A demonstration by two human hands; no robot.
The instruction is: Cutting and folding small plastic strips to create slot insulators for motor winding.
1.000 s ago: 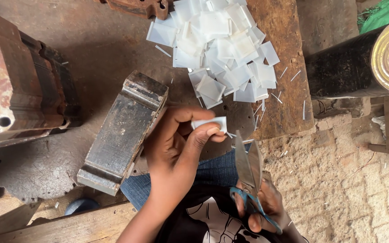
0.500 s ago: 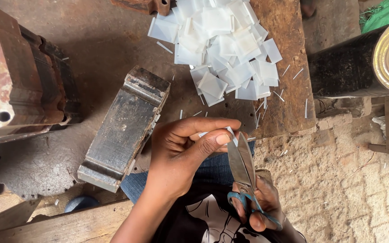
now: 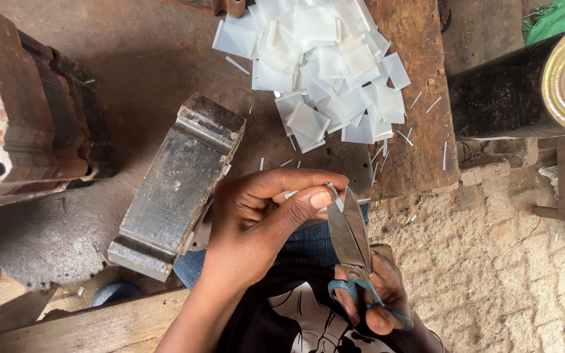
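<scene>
My left hand (image 3: 263, 219) pinches a small white plastic piece (image 3: 330, 195) between thumb and fingers; only its edge shows. My right hand (image 3: 371, 294) grips scissors (image 3: 350, 238) by their blue handles. The grey blades point up and meet the white piece at its right edge. Both hands are over my lap, near the front edge of the work surface.
A heap of white plastic squares (image 3: 325, 65) lies on the wooden board (image 3: 420, 150), with thin white slivers scattered about. A rusty metal block (image 3: 178, 180) lies left of my hands, a larger rusty casting (image 3: 27, 111) further left. A dark can (image 3: 531, 82) lies at right.
My left hand has turned the white piece edge-on, so less of it shows. The scissors have risen to it and their blades have come together on it.
</scene>
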